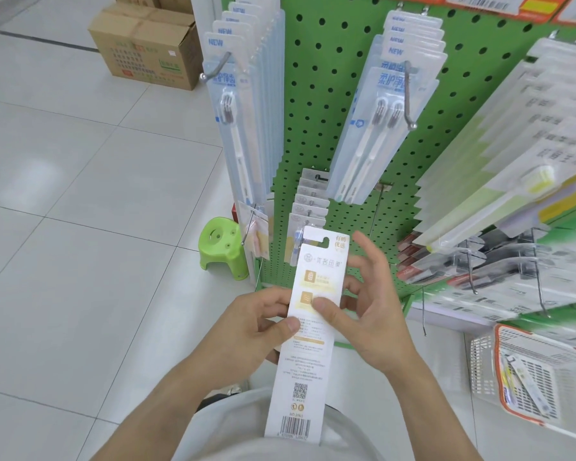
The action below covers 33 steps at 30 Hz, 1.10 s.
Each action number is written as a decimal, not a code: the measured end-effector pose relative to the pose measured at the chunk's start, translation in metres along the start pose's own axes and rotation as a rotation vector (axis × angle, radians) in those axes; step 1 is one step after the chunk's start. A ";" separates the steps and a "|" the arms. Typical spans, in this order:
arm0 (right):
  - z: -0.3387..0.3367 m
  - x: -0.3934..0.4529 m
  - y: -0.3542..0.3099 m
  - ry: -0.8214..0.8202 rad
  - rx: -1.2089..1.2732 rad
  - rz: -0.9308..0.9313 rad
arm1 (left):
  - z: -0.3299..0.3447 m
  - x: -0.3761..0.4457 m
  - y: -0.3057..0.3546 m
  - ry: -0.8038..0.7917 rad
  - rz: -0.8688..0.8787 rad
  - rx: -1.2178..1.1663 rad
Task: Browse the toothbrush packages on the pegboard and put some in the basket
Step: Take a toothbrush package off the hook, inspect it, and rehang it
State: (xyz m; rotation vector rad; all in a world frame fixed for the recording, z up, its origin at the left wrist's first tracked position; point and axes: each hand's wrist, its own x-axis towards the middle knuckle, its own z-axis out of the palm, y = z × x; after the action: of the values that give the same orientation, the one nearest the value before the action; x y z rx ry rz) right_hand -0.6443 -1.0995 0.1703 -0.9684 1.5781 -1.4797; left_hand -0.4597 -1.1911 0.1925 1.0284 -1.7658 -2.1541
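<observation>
Underfoot pale floor tiles, green pegboard ahead, both hands clamped on a toothbrush package.

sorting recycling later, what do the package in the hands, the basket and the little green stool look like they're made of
Package: matte white printed card on the side facing the camera, flat and stiff-looking. Basket: moulded white plastic lattice with an orange rim. Green stool: glossy one-piece plastic, judging by its sheen and rounded edges.
</observation>
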 end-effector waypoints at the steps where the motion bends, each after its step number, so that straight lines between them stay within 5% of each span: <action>1: 0.001 -0.002 0.001 0.000 -0.001 -0.005 | 0.000 0.001 0.000 0.014 -0.001 -0.022; 18: -0.006 -0.020 -0.012 -0.233 -0.116 0.102 | 0.015 0.013 0.005 0.264 0.104 -0.190; 24: -0.012 -0.022 -0.022 -0.460 -0.165 0.243 | 0.014 0.016 0.008 0.388 0.121 -0.232; 33: -0.017 -0.029 -0.013 -0.474 -0.076 0.332 | 0.014 0.021 0.013 0.327 0.130 -0.056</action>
State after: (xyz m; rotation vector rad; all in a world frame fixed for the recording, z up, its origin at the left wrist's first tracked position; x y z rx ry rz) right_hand -0.6467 -1.0667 0.1846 -0.9584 1.3682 -0.8880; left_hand -0.4878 -1.1946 0.1971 1.1410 -1.5657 -1.8254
